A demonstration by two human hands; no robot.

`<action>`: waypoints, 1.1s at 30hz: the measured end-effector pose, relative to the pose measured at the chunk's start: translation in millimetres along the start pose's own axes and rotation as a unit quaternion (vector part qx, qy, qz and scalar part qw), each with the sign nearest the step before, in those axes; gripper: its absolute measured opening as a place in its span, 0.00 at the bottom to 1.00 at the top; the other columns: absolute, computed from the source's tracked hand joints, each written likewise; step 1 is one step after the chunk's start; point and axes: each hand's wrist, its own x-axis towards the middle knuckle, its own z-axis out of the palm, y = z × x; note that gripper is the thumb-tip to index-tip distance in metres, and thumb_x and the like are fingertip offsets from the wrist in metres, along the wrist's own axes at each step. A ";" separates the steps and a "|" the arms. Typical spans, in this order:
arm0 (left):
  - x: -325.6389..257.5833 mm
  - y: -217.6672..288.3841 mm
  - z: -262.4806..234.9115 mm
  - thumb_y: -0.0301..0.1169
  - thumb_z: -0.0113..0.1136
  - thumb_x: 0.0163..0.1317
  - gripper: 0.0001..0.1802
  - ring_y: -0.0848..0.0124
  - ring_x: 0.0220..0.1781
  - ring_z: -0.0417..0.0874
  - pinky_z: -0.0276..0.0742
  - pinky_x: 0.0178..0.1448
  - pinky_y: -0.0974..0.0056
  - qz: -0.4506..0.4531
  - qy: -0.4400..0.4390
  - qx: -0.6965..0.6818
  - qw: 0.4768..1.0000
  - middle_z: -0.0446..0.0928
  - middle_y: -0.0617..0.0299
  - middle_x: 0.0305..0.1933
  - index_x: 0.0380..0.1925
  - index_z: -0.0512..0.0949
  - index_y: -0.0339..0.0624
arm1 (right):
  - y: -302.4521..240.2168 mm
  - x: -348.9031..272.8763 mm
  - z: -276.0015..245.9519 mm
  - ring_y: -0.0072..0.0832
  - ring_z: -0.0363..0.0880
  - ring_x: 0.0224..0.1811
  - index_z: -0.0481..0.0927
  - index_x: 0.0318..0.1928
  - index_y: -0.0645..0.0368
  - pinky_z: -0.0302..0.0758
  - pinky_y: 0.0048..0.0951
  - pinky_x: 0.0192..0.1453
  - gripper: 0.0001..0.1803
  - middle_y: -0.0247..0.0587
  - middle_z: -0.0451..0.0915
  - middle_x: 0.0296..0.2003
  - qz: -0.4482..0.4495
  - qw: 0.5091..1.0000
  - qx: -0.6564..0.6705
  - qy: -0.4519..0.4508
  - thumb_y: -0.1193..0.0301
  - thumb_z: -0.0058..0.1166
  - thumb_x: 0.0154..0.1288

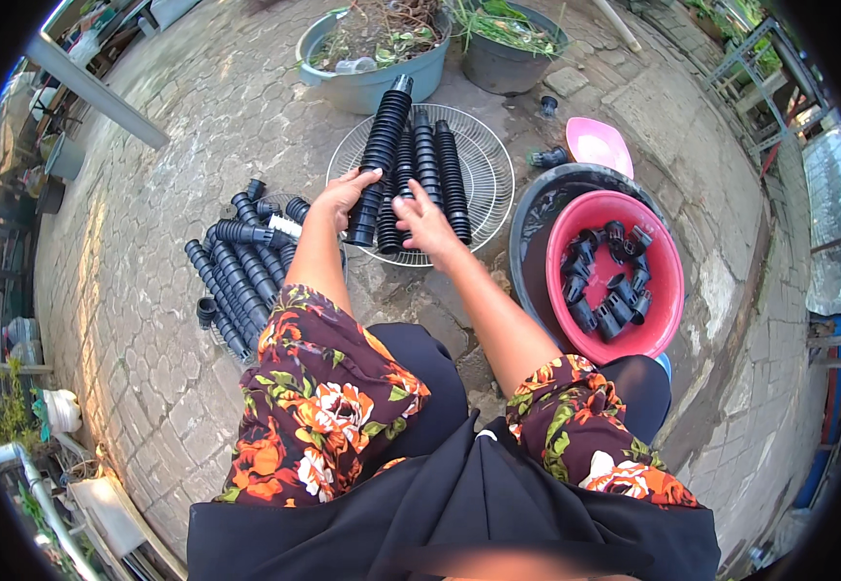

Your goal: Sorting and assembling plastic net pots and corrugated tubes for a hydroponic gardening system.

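My left hand point(345, 192) grips a black ribbed tube point(387, 131) near its lower end, thumb on top and the other fingers partly hidden. The tube slants up over a round wire rack point(490, 160), where several similar black ribbed tubes point(451, 179) lie side by side. My right hand point(424, 223) is open over the near ends of those tubes, its fingers apart. Whether its fingertips touch a tube, I cannot tell. To the left, a pile of black ribbed tubes point(241, 276) rests on another wire rack, mostly covered by them.
A pink basin point(668, 334) holding short black fittings point(617, 300) sits in a larger dark tub point(527, 232) at right. Beyond it lie a pink dish point(600, 145) and a loose black piece point(548, 157). Two tubs of plant waste, one blue-grey point(372, 92), one dark point(506, 68), stand ahead.
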 end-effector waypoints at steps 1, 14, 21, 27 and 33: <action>2.7 -2.5 -0.9 0.38 0.66 0.49 0.42 0.70 0.38 0.78 0.77 0.37 0.62 0.002 0.003 -0.014 1.000 0.75 0.58 0.44 0.63 0.55 0.43 | 7.1 1.5 14.4 0.29 0.73 0.44 0.41 0.68 0.52 0.72 0.27 0.39 0.46 0.51 0.58 0.61 -0.028 0.997 -0.067 -0.022 0.52 0.54 0.57; 55.2 -86.0 -0.5 0.41 0.67 0.48 0.39 0.64 0.46 0.77 0.76 0.45 0.61 0.034 0.080 -0.046 0.995 0.72 0.50 0.52 0.58 0.63 0.37 | 54.9 15.7 44.0 0.43 0.75 0.45 0.45 0.64 0.69 0.70 0.33 0.50 0.44 0.57 0.72 0.46 -0.052 0.931 -0.359 -0.045 0.71 0.58 0.52; 90.4 -107.8 -6.8 0.45 0.60 0.52 0.33 0.58 0.51 0.76 0.70 0.54 0.61 0.065 0.139 0.050 0.987 0.74 0.49 0.50 0.58 0.66 0.49 | 81.2 44.9 39.0 0.45 0.69 0.47 0.50 0.64 0.64 0.66 0.39 0.54 0.40 0.55 0.69 0.51 -0.092 0.871 -0.483 -0.024 0.72 0.56 0.53; 87.5 -114.4 9.3 0.46 0.54 0.56 0.30 0.54 0.55 0.71 0.65 0.59 0.57 0.038 0.163 0.252 0.953 0.72 0.46 0.51 0.57 0.65 0.44 | 86.2 40.2 26.0 0.41 0.66 0.51 0.64 0.59 0.52 0.68 0.40 0.49 0.32 0.44 0.67 0.53 -0.091 0.761 -0.642 0.017 0.65 0.57 0.52; 70.9 -100.1 16.1 0.51 0.50 0.58 0.29 0.55 0.50 0.75 0.73 0.51 0.57 0.042 0.173 0.440 0.880 0.75 0.49 0.45 0.50 0.69 0.39 | 72.7 31.1 22.7 0.44 0.63 0.55 0.60 0.62 0.50 0.67 0.43 0.52 0.34 0.48 0.60 0.59 -0.038 0.740 -0.670 -0.026 0.64 0.56 0.53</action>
